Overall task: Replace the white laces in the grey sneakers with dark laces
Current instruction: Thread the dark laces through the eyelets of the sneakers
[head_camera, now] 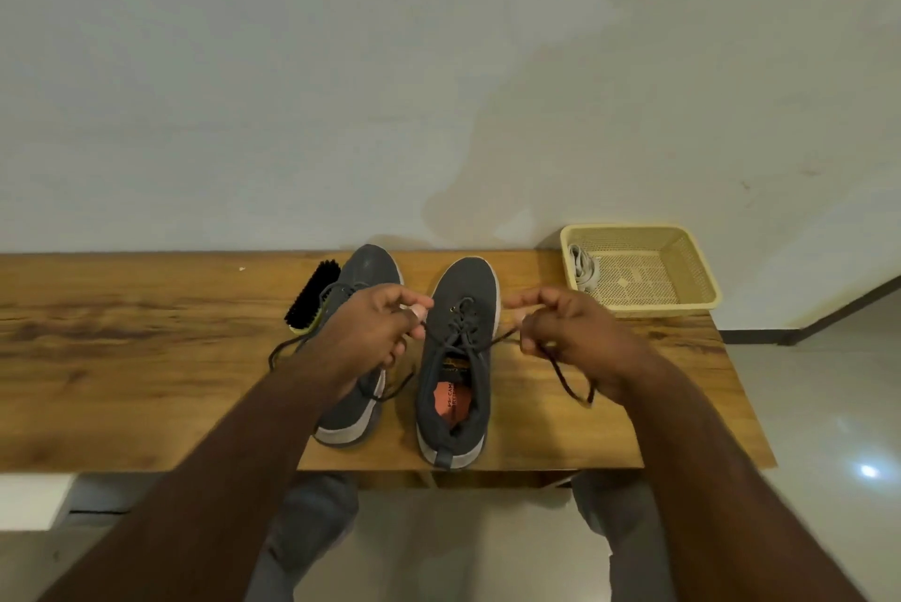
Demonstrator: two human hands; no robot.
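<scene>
Two grey sneakers stand on the wooden table, toes toward the wall. The right sneaker (458, 357) is threaded with a dark lace (463, 326). My left hand (375, 333) pinches the lace's left end beside the eyelets. My right hand (565, 323) pinches the right end, and the loose tail hangs below that hand. The left sneaker (361, 279) lies partly under my left forearm, with a dark lace trailing from it on the table. White laces (582, 272) lie in the yellow basket.
A black-bristled shoe brush (312, 296) lies against the left sneaker's far side. The yellow perforated basket (648, 304) sits at the table's (122, 357) back right corner. The wall runs close behind. The table's front edge is just below the heels.
</scene>
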